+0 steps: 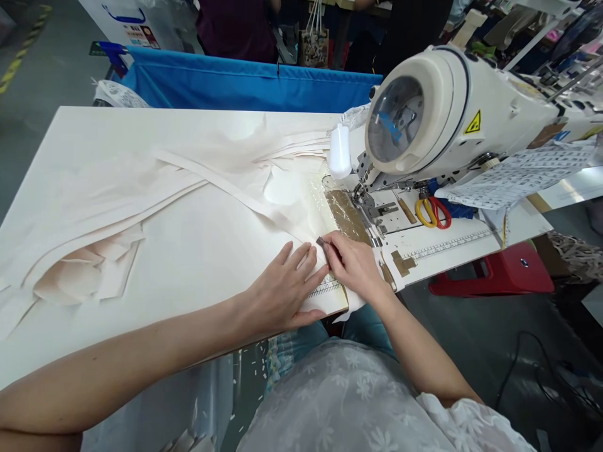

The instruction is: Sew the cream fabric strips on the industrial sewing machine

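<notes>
My left hand (288, 284) lies flat on the table near its front edge, fingers spread over the end of a cream fabric strip (240, 196) and beside a printed ruler scale (325, 286). Close against its fingertips, my right hand (351, 260) pinches a small dark piece (320, 241), its tip at the cloth; its exact kind is too small to tell. The strip runs back left to a loose heap of cream cloth (117, 194). Just beyond my right hand is the sewing machine's needle area (362, 194), with brown tape (348, 216) on the bed beside it.
The white sewing machine (494, 100) fills the right side. Yellow-and-red scissors (433, 212) and a wooden-handled tool (407, 211) lie on its bed. A printed sheet (522, 176) hangs beyond. Behind the table (188, 276) stands a blue cloth bin (254, 78); a red stool (494, 273) is at right.
</notes>
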Demonstrator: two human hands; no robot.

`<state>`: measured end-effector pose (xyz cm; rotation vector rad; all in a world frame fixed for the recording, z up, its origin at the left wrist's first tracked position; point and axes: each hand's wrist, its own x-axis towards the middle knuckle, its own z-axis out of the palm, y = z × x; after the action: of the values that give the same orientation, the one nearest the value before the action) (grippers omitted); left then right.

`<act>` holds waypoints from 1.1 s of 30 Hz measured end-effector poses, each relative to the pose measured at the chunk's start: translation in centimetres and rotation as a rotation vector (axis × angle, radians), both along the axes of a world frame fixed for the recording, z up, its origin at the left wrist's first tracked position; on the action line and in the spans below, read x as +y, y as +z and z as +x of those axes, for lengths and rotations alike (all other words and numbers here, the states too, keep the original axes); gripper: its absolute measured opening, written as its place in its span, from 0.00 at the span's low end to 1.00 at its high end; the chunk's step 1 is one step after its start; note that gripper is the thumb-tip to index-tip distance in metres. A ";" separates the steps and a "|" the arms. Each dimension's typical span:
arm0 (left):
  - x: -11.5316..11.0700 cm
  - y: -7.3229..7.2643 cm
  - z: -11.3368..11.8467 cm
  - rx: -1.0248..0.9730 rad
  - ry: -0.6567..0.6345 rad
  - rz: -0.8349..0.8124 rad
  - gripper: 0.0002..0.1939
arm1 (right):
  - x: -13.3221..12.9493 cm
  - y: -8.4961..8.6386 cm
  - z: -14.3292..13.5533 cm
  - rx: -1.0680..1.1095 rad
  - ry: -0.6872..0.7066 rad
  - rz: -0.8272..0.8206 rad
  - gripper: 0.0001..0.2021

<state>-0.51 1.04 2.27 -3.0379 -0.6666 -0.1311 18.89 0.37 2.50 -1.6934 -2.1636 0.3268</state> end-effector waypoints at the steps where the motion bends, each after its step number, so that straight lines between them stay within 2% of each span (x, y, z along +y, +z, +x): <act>1: 0.0 0.0 0.0 -0.001 -0.001 0.002 0.39 | 0.0 -0.1 0.0 -0.009 -0.002 0.004 0.11; 6: 0.0 0.1 0.0 0.009 -0.004 0.001 0.39 | -0.1 -0.1 -0.1 -0.074 0.010 0.019 0.10; 10: -0.1 0.0 -0.1 0.018 0.000 -0.001 0.39 | -1.4 0.3 1.0 -0.125 0.030 0.010 0.10; 15: -0.4 -0.5 -0.1 -0.016 0.005 -0.023 0.39 | -3.1 0.2 2.3 0.036 -0.059 -0.011 0.08; 19: -0.4 -1.0 0.0 -0.067 -0.016 -0.061 0.37 | -2.8 -0.1 1.9 0.095 -0.089 0.041 0.08; 23: -0.4 -0.9 0.2 -0.056 -0.040 -0.056 0.36 | -2.3 -0.2 1.2 0.058 -0.047 0.044 0.10; 33: -0.8 -0.6 0.6 -0.043 -0.052 -0.002 0.35 | -2.2 -0.6 0.8 -0.057 -0.044 0.050 0.09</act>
<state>0.11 0.24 1.64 -3.0638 -0.5902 -0.1982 19.71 -1.82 1.89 -1.7395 -2.1526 0.2136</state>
